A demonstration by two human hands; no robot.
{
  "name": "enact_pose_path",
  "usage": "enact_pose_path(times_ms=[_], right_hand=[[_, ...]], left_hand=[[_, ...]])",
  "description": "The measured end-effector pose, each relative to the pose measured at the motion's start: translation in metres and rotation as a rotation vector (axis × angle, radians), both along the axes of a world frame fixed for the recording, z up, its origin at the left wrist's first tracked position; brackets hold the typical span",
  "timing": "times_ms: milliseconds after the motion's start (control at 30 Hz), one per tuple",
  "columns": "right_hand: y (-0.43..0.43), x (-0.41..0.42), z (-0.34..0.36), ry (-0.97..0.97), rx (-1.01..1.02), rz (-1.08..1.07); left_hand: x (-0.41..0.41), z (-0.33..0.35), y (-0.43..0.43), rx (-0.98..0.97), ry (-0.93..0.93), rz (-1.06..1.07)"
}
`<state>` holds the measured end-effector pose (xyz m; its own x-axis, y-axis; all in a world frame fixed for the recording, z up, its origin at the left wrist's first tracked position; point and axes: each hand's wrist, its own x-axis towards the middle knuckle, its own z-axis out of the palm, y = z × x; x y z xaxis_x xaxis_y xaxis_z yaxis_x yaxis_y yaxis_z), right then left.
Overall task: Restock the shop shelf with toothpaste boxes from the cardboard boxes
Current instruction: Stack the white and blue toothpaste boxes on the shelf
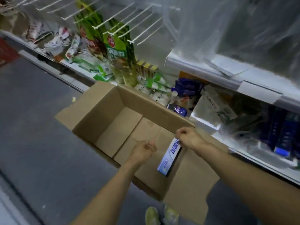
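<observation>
An open brown cardboard box (103,111) stands on the floor in front of the shelf, its bottom bare apart from one item. A white and blue toothpaste box (168,157) stands on end inside it, against the right wall. My right hand (189,138) pinches the top end of that toothpaste box. Over the middle of the carton, my left hand (143,151) hovers with loosely curled fingers and holds nothing. Dark blue boxes (282,132) stand on the lower shelf at the right, behind clear plastic sheeting.
The white shelf (203,67) runs along the right. Green hanging packets (116,51) and white wire hooks (129,18) fill the left rack. Loose packets (183,93) crowd the low shelf behind the carton. My shoes (152,215) stand near the carton's front flap on the grey floor (32,127).
</observation>
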<state>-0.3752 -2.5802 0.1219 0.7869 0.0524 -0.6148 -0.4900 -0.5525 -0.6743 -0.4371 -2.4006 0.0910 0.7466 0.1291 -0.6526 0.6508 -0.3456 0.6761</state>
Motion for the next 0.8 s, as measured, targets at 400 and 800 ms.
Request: enact_pose_path(times_ms=[400,800], right_hand=[[0.057,0.003,-0.159,0.501,0.078,-0.636],[0.082,-0.010,-0.225,0.378,-0.002,-0.710]], left_hand=[[0.037,-0.132,-0.005,-0.189,0.340,0.162],[0.066,-0.158,-0.015,-0.484,0.532,0.218]])
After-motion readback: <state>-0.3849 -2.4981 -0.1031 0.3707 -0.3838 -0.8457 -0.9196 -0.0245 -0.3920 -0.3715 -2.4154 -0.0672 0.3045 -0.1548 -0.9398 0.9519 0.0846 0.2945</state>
